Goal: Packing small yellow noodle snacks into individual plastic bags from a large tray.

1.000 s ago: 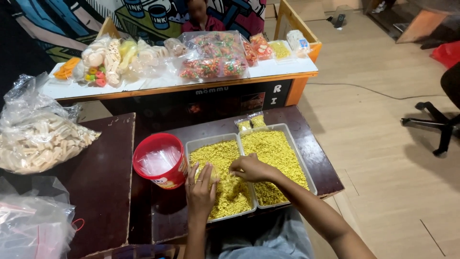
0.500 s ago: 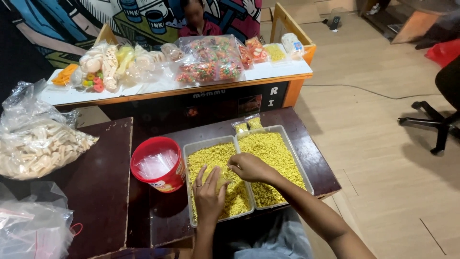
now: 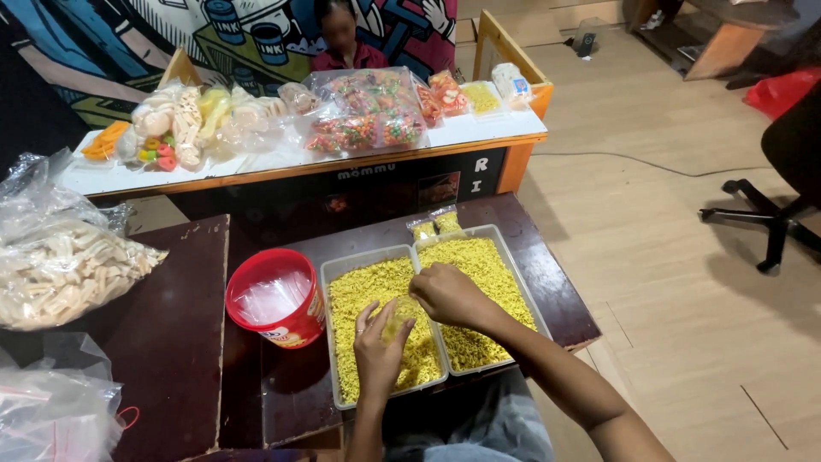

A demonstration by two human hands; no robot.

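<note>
L. hand [image 3: 379,344] cups a small clear bag [image 3: 395,318] over the left tray [image 3: 333,342], fingers curled round it. R. hand [image 3: 446,295], fingers bunched (a pinch of yellow crumbs, prob.), sits at the bag's mouth. Best kept low over the trays so spill lands back in; red tub [image 3: 275,298] stands beside.

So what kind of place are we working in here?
Most likely a small snack stall or packing spot. A white counter holds clear bags of colourful snacks, and on the dark table both hands, left hand and right hand, work over two trays of yellow crumbly snack.
</note>
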